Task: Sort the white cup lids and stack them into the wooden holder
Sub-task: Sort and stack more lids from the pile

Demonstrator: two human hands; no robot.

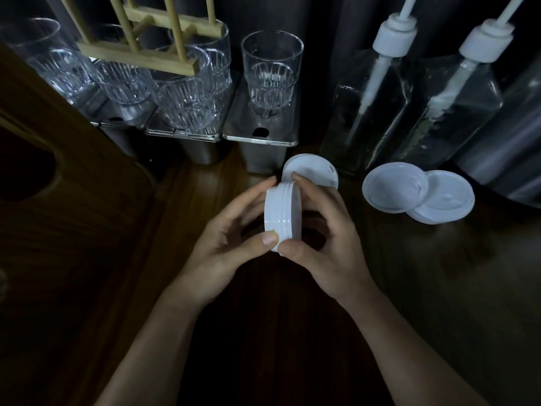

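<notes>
Head view gives me a nested stack of white cup lids (282, 216) held on edge above the counter (292, 317), my left hand (231, 238) and right hand (325, 244) each in a closed grip on it. Another lid (313, 169) lies behind; two more (418, 191) lie right; the wooden holder (152, 39) stands far left.

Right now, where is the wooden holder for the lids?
The wooden holder is at the top left of the head view, behind the row of clear glasses, far from the hands.
</notes>
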